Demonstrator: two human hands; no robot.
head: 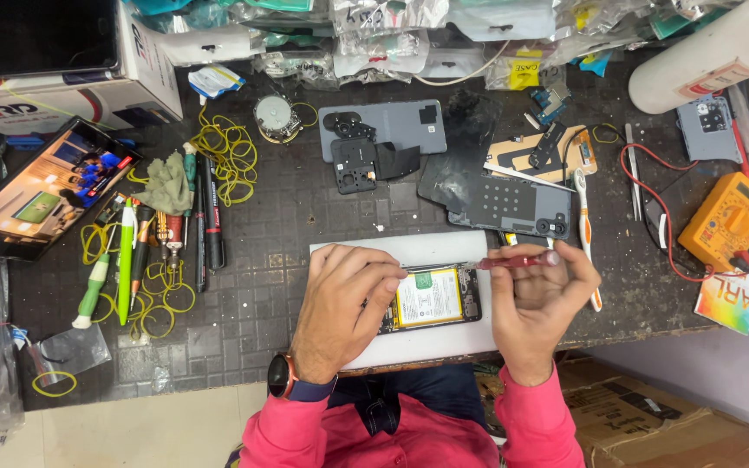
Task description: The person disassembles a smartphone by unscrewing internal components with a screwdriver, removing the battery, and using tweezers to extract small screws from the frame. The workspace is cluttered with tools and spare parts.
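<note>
Opened phone half hidden under left hand pressing it; right hand grip pinching red screwdriver, tip unclear

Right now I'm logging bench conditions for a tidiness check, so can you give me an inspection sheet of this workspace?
Surface: dark grid mat with a white pad at the front edge.
Job's things: opened phone on the white pad, battery exposed; red-handled screwdriver over it.
Clutter: pens and tools, yellow rubber bands, grey back cover, toothbrush, yellow multimeter.
Grippers: left hand rests on the phone; right hand grips the screwdriver.
Cables: red and black meter leads loop across the mat.
Surroundings: bagged parts along the back, cardboard box below the bench, lit tablet at one side.
</note>
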